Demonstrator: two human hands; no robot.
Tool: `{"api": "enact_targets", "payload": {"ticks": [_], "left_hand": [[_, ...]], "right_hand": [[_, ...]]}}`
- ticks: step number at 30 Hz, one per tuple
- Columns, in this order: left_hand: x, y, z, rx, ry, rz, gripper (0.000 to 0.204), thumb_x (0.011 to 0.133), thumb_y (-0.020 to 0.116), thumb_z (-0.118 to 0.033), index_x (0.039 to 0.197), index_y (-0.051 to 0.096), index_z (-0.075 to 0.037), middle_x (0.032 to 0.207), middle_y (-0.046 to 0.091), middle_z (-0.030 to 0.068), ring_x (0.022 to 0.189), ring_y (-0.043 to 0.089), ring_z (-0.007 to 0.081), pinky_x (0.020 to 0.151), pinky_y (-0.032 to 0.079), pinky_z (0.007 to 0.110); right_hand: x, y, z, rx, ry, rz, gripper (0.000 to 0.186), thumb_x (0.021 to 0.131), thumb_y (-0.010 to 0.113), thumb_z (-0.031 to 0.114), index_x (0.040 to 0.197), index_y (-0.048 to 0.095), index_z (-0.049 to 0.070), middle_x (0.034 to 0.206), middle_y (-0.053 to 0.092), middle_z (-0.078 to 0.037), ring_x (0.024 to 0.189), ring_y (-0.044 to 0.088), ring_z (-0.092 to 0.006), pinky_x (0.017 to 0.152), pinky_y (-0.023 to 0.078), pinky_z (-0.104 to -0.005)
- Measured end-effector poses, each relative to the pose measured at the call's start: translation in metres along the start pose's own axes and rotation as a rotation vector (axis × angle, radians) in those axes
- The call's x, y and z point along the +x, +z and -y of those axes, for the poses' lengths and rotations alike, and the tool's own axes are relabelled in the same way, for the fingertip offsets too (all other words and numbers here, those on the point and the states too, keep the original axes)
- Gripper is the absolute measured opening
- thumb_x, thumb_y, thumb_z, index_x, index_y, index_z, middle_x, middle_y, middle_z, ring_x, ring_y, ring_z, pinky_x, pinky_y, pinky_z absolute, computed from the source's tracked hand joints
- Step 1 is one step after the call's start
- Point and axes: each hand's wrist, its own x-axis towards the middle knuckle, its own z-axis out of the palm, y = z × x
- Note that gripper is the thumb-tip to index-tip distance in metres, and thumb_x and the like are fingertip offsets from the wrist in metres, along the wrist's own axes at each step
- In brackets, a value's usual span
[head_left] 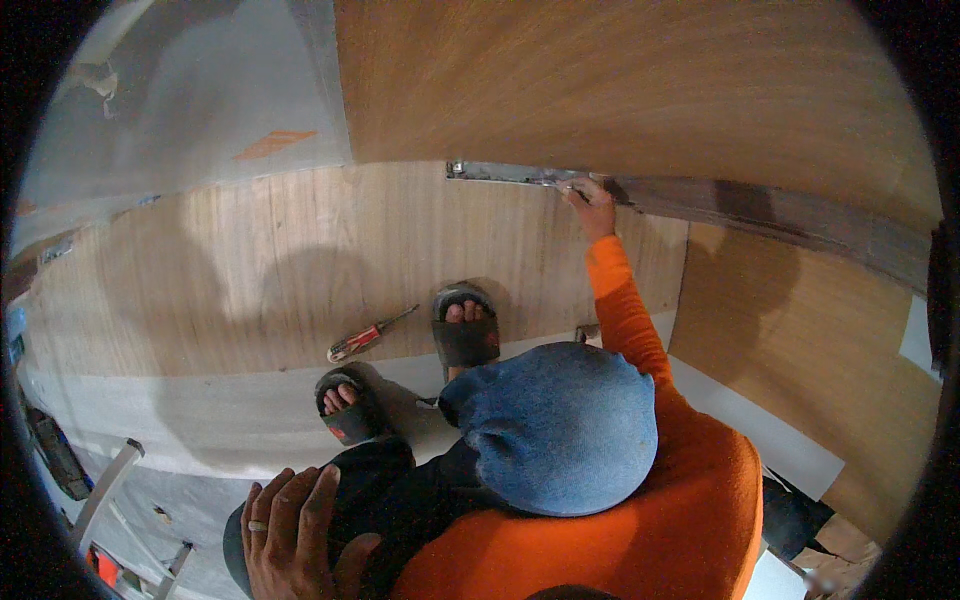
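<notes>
My right hand point(592, 203), at the end of an orange sleeve point(620, 290), reaches to a narrow gap below the large wood panel point(620, 90). Its fingers are pinched together beside a metal strip point(500, 173) in that gap; what they hold is too small to make out. My left hand point(295, 530), with a ring on one finger, lies over a black-trousered knee point(370, 465), fingers stretched out and holding nothing. A screwdriver point(365, 338) with a red handle lies beside the sandalled feet point(467, 325). Rounded blue cloth point(560, 430) bulges in front of the orange top.
Pale wood-grain boarding point(250, 270) stretches ahead of the feet, bordered by a light grey strip point(210, 420). A brown panel point(790, 350) stands at the right, and a grey sheet point(220, 90) at the upper left. Curved metal legs point(105, 485) and a dark tool-like object point(58, 455) are at lower left.
</notes>
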Motion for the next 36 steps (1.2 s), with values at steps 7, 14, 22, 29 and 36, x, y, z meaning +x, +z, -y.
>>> {"api": "enact_targets", "payload": {"ticks": [7,14,22,29,36], "left_hand": [[0.001,0.0,-0.001,0.02,0.016,-0.004,0.053,0.089,0.07,-0.028,0.137,0.058,-0.009,0.131,0.062,0.0152,0.124,0.056,0.0359,0.105,0.042,0.049],[0.001,-0.002,-0.002,0.024,0.007,-0.008,0.053,0.089,0.07,-0.028,0.138,0.058,-0.01,0.131,0.062,0.0146,0.124,0.056,0.0358,0.104,0.042,0.048],[0.002,-0.002,0.004,0.026,0.015,-0.005,0.053,0.089,0.069,-0.029,0.137,0.058,-0.011,0.132,0.062,0.0139,0.124,0.056,0.0356,0.105,0.042,0.049],[-0.001,0.002,0.002,0.041,0.011,-0.014,0.052,0.089,0.069,-0.029,0.137,0.058,-0.011,0.132,0.062,0.0136,0.124,0.056,0.0354,0.105,0.043,0.048],[0.0,0.0,0.003,0.025,0.013,-0.003,0.053,0.089,0.069,-0.028,0.138,0.058,-0.011,0.132,0.062,0.0136,0.125,0.056,0.0351,0.105,0.042,0.048]], "right_hand": [[0.009,0.013,0.001,-0.524,-0.198,-0.039,0.028,0.089,0.071,0.033,0.106,0.074,0.012,0.101,0.074,-0.015,0.088,0.07,-0.0342,0.082,0.053,-0.0416],[0.003,0.015,0.007,-0.524,-0.252,-0.221,0.025,0.09,0.07,0.028,0.106,0.073,0.008,0.094,0.074,-0.015,0.084,0.07,-0.033,0.08,0.053,-0.0408],[0.002,0.003,-0.015,-0.071,-0.032,-0.081,0.031,0.09,0.071,0.026,0.104,0.071,-0.001,0.091,0.076,-0.008,0.087,0.071,-0.0208,0.08,0.053,-0.0337],[0.012,0.023,-0.005,-0.53,-0.212,-0.056,0.024,0.091,0.069,0.029,0.107,0.073,0.011,0.1,0.074,-0.016,0.09,0.071,-0.0338,0.082,0.054,-0.0396],[0.008,0.05,0.013,-0.74,-0.246,-0.032,0.022,0.089,0.07,0.031,0.105,0.072,0.016,0.102,0.073,-0.014,0.088,0.068,-0.0379,0.08,0.053,-0.0461]]}}
